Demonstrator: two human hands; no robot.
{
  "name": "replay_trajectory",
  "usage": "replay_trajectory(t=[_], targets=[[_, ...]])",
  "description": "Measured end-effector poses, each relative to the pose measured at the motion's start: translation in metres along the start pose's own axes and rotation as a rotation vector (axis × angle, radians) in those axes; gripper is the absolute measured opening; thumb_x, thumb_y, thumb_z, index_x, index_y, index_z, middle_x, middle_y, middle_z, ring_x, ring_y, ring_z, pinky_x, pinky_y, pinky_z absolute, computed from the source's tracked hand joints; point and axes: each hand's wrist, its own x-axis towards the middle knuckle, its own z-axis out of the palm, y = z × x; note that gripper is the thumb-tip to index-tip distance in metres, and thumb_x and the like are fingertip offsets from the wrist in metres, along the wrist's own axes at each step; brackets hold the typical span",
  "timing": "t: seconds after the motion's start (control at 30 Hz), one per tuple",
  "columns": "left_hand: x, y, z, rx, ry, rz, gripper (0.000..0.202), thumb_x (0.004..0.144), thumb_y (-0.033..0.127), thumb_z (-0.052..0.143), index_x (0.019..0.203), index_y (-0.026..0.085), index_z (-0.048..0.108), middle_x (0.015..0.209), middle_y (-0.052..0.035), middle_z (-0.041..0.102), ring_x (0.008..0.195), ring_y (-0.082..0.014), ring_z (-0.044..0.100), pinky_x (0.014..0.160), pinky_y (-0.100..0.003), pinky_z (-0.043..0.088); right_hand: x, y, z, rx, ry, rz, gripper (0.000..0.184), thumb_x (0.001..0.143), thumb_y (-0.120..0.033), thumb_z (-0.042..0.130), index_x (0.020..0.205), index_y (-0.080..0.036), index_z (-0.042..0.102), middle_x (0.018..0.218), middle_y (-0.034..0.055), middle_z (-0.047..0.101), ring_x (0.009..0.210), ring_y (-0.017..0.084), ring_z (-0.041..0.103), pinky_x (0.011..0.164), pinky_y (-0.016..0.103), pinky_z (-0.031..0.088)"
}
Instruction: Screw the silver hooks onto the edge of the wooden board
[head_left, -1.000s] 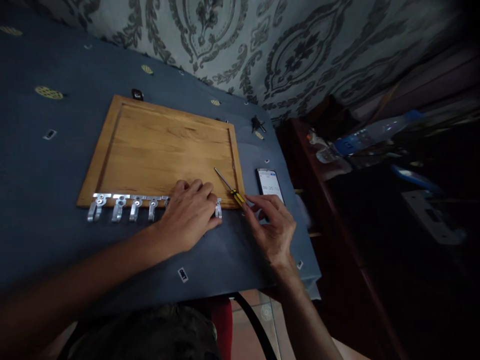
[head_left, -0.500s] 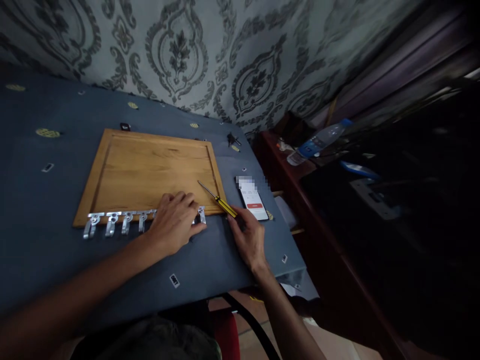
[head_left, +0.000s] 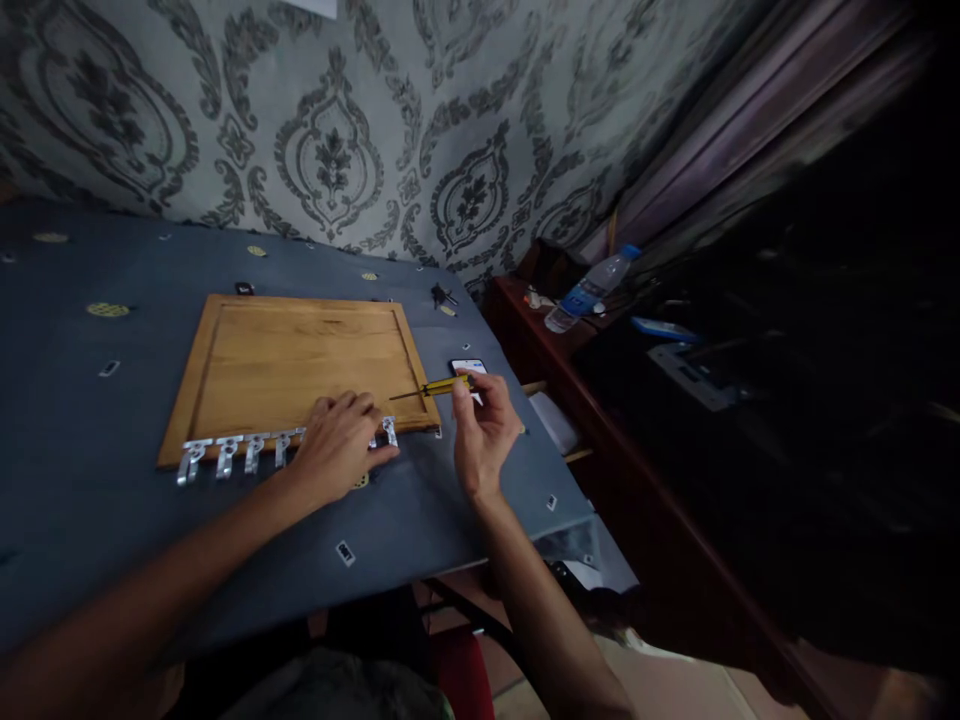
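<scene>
My left hand lies over the front edge of a framed wooden board, fingers curled down and thumb pointing right. It is closed around a metal hook, largely hidden beneath it. Along that same edge runs a row of silver metal hooks, with another metal hook showing right of my fingers. Just off the board's right front corner, my right hand pinches the yellow-and-black handle of a screwdriver. The shaft points left, over the board's right front part; whether its tip touches the wood I cannot tell.
A phone lies partly behind my right hand on the blue tablecloth. Keys sit beyond the board, and a small black item is at its back edge. A water bottle stands on the dark-red side furniture.
My right hand has risen and turned, bringing the screwdriver nearly level and partly over the phone. My left hand stays at the board's front edge. The camera view has shifted.
</scene>
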Motion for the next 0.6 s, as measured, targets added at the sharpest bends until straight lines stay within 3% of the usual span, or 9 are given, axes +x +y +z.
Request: replay_trajectory(t=[0.13, 0.27, 0.4, 0.6], targets=[[0.001, -0.001, -0.001, 0.001, -0.017, 0.001, 0.03, 0.091, 0.045, 0.07, 0.1, 0.017, 0.071, 0.108, -0.0096, 0.067, 0.108, -0.0296, 0.058, 0.086, -0.042, 0.041, 0.018, -0.019, 0.014, 0.107, 0.032, -0.067, 0.029, 0.095, -0.051, 0.057, 0.097, -0.022, 0.062, 0.089, 0.0016, 0.067, 0.072, 0.013, 0.062, 0.065, 0.027, 0.05], [0.002, 0.001, -0.004, 0.011, -0.052, -0.012, 0.033, 0.092, 0.047, 0.068, 0.103, 0.015, 0.071, 0.11, -0.0111, 0.067, 0.109, -0.0303, 0.059, 0.087, -0.043, 0.042, 0.028, -0.028, 0.032, 0.298, -0.046, -0.074, 0.031, 0.099, -0.057, 0.047, 0.1, -0.026, 0.05, 0.079, -0.0036, 0.065, 0.061, 0.01, 0.065, 0.055, 0.023, 0.049], [0.001, 0.003, -0.006, 0.021, -0.045, -0.018, 0.032, 0.093, 0.045, 0.068, 0.106, 0.016, 0.071, 0.111, -0.0116, 0.068, 0.11, -0.0304, 0.059, 0.087, -0.043, 0.043, 0.022, -0.021, 0.042, 0.218, -0.018, -0.09, 0.034, 0.101, -0.06, 0.04, 0.102, -0.027, 0.047, 0.074, -0.0044, 0.061, 0.056, 0.01, 0.065, 0.048, 0.021, 0.045], [0.001, 0.002, -0.003, 0.012, -0.029, -0.003, 0.033, 0.092, 0.045, 0.069, 0.105, 0.015, 0.071, 0.109, -0.0111, 0.067, 0.11, -0.0308, 0.059, 0.087, -0.044, 0.043, 0.009, -0.006, 0.039, 0.137, -0.004, -0.112, 0.036, 0.102, -0.061, 0.035, 0.103, -0.027, 0.046, 0.075, -0.0028, 0.061, 0.056, 0.011, 0.065, 0.052, 0.025, 0.051]])
